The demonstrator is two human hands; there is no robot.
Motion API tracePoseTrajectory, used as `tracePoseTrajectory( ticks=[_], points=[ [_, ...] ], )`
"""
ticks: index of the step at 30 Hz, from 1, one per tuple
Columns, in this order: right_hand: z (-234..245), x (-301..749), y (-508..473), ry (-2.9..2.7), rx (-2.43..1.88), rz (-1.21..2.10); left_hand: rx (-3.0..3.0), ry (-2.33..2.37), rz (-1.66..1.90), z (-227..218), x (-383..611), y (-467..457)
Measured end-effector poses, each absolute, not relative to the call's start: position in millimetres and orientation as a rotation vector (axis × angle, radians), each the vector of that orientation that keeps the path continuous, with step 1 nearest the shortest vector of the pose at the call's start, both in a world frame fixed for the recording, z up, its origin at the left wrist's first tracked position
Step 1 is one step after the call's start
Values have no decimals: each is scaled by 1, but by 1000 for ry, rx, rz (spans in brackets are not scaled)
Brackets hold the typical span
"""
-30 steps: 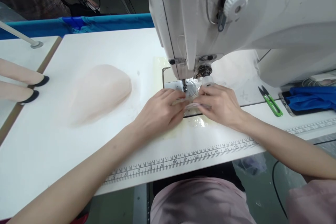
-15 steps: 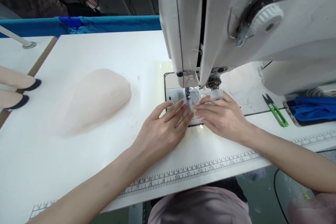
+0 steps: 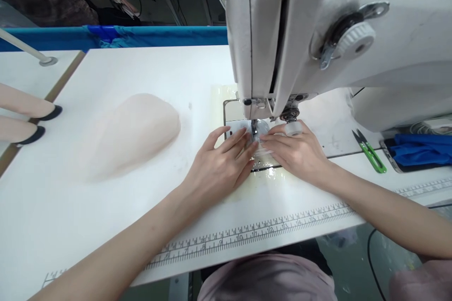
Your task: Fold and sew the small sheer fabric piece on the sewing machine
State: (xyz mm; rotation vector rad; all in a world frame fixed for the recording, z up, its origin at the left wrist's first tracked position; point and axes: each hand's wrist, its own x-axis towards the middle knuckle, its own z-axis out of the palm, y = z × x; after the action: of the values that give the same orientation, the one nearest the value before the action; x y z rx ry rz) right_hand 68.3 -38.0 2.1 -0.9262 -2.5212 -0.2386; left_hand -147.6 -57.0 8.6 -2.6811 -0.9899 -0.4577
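My left hand (image 3: 226, 157) lies palm down at the sewing machine's needle plate (image 3: 233, 112), its fingers spread and their tips just left of the presser foot (image 3: 254, 127). My right hand (image 3: 298, 153) comes in from the other side. Its fingers are drawn together, with the tips on a thin translucent material (image 3: 259, 151) in front of the foot. The hands partly cover this material, and its shape is hard to make out. Over both hands hangs the white sewing machine (image 3: 257, 33).
A pile of sheer pale pink fabric (image 3: 141, 127) lies on the left of the white table. Green thread snips (image 3: 370, 153) and a phone (image 3: 390, 155) under blue cloth (image 3: 420, 148) lie at the right. A printed ruler (image 3: 240, 237) runs along the front edge. Two dark-tipped beige rods (image 3: 26, 103) stick in from the left.
The camera view has shifted slightly, so the machine and table sit a little further right. Both hands stay by the presser foot; the left fingers have shifted only slightly.
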Motion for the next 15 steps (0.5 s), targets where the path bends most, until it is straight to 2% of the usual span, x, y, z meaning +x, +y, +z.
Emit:
tracePoseTrajectory(
  ticks=[5, 15],
  points=[
    [1, 67, -35, -2522, -947, -360, -2644, -1026, -457, 8, -147, -52],
    [4, 70, -43, -2576, -956, -320, -2623, -1052, -561, 11, -145, -67]
  ],
)
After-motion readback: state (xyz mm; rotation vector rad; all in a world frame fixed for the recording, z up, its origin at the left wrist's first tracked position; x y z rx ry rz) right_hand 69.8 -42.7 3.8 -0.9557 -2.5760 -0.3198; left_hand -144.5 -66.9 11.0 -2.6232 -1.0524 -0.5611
